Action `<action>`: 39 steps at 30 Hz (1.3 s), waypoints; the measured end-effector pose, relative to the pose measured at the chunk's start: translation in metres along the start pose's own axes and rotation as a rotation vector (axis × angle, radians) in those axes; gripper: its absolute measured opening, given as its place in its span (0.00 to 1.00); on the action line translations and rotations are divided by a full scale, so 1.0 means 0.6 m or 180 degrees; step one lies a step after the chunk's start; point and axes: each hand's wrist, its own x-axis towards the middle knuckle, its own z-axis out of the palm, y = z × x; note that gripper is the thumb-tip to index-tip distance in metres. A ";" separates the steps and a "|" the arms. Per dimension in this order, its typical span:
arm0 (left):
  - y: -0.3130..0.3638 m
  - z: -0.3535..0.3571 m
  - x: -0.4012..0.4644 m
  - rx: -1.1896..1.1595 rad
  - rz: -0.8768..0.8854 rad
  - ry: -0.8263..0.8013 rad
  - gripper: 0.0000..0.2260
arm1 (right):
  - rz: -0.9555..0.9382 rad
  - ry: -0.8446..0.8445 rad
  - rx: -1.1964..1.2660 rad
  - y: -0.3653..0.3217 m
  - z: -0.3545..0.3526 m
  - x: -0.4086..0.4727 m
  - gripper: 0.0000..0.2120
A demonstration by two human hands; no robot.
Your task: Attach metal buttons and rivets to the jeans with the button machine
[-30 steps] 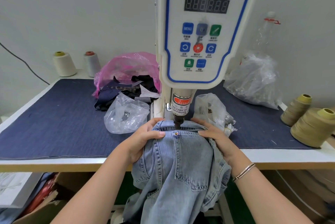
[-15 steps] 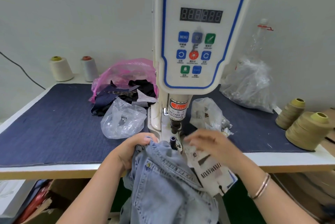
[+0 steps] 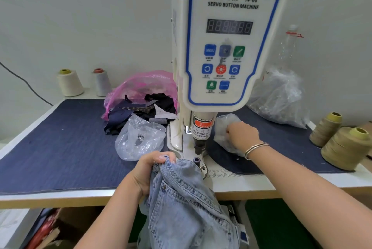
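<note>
Step in hand, as judged: fetching the next button or rivet from stock while the garment waits at the machine.

Right hand (image 3: 242, 137) is reaching into the small clear plastic bag (image 3: 223, 128) just right of the servo button machine (image 3: 227, 47). Its fingers are curled down into the plastic; whether they have pinched a piece I cannot tell, since the fingertips are buried in the bag.

Left hand (image 3: 150, 170) is clenched on a bunched fold of the light blue jeans (image 3: 181, 198), thumb and fingers closed over the upper edge of the denim.

Jeans position: the gripped edge sits on the front of the table (image 3: 251, 183), just left of the lower die post (image 3: 196, 160); the rest hangs off the table edge toward the person. One small metal stud (image 3: 164, 187) already shows on the denim below the left hand. The denim touches the base near the die but is not laid over it. The punch (image 3: 198, 146) stands raised above the die, gap empty.

To do it well: take a single piece only, seat it squarely on the die, then spread the denim flat with the target spot centred under the punch. Keep both sets of fingers well to the sides of the punch, as the warning label (image 3: 202, 130) asks. Hold the fold steady with the left hand so the garment's hanging weight does not drag it off.
</note>
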 end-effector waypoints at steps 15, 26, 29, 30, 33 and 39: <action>0.005 0.008 -0.001 0.0031 -0.0055 0.0168 0.16 | -0.0443 0.0637 -0.0603 0.006 0.030 0.012 0.12; 0.005 0.010 -0.002 0.0055 -0.0059 0.0156 0.16 | -0.0542 0.0515 -0.0655 0.017 0.025 0.003 0.16; 0.004 0.011 -0.001 0.0035 -0.0068 0.0194 0.17 | -0.0626 0.0668 -0.0512 0.007 0.024 0.012 0.12; 0.005 0.011 -0.001 0.0033 -0.0068 0.0191 0.17 | -0.0697 0.0791 -0.0515 0.008 0.026 0.011 0.11; 0.006 0.012 -0.001 0.0016 -0.0057 0.0148 0.16 | -0.0735 0.0944 -0.0137 0.023 0.031 -0.002 0.06; 0.005 0.007 0.000 0.0045 -0.0045 0.0151 0.16 | -0.0793 0.1905 0.2037 0.054 0.034 -0.054 0.06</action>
